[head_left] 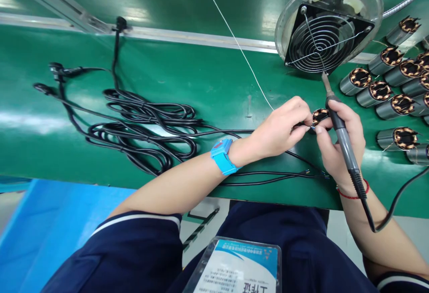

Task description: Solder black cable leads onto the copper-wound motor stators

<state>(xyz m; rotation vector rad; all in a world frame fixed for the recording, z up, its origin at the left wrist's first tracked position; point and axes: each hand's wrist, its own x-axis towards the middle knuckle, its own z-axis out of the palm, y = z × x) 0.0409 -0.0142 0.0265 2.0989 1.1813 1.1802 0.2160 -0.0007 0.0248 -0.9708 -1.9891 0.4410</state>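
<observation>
My left hand (284, 125) pinches a thin black wire against a small motor stator (320, 115) with copper windings, held between both hands over the green bench (201, 82). My right hand (338, 143) steadies the stator with its fingertips and holds a soldering iron (342, 132) along the palm, its tip pointing up toward the fan. A thin solder wire (234, 38) runs from the top of the view down to my left hand. A blue wrist strap (221, 155) sits on my left wrist.
A round fume-extraction fan (326, 33) stands just behind my hands. Several finished cylindrical stators (389, 91) lie at the right. A tangle of black cables (140, 123) covers the bench's left-middle. A badge (237, 266) hangs over my lap.
</observation>
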